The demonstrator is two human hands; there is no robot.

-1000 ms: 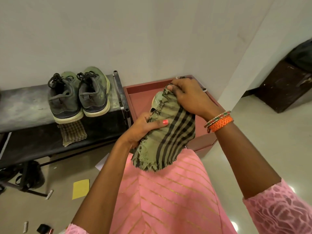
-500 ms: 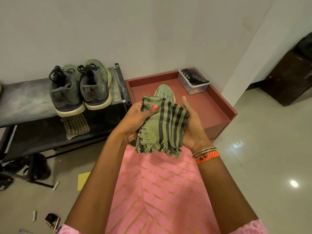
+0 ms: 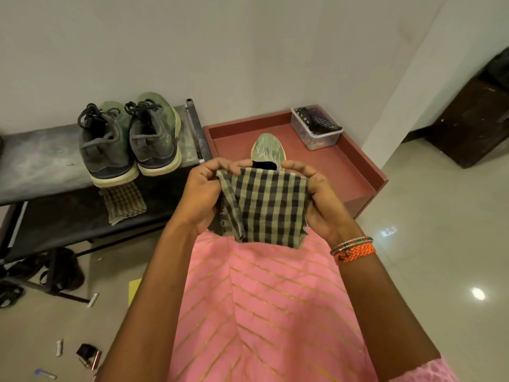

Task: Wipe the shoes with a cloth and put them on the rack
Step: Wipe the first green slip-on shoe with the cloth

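Note:
A green and black checked cloth (image 3: 264, 208) is stretched flat between my two hands in front of my chest. My left hand (image 3: 205, 194) pinches its left top corner, my right hand (image 3: 316, 199) its right edge. Just beyond the cloth a green shoe (image 3: 268, 150) lies on the red tray table (image 3: 358, 164), its heel hidden by the cloth. Two dark green laced sneakers (image 3: 129, 139) stand side by side on the top shelf of the dark metal rack (image 3: 41, 164) at the left.
A second checked cloth (image 3: 124, 204) hangs from under the sneakers over the rack's edge. A clear plastic box (image 3: 316, 132) sits at the tray's far right corner. Sandals (image 3: 16, 282) lie under the rack. Small bits and a yellow paper (image 3: 134, 292) litter the floor. A dark cabinet (image 3: 468, 119) stands at right.
The cloth was wrapped around the green shoe held in my hands; that shoe now rests on the red tray, and I have spread the cloth open between both hands.

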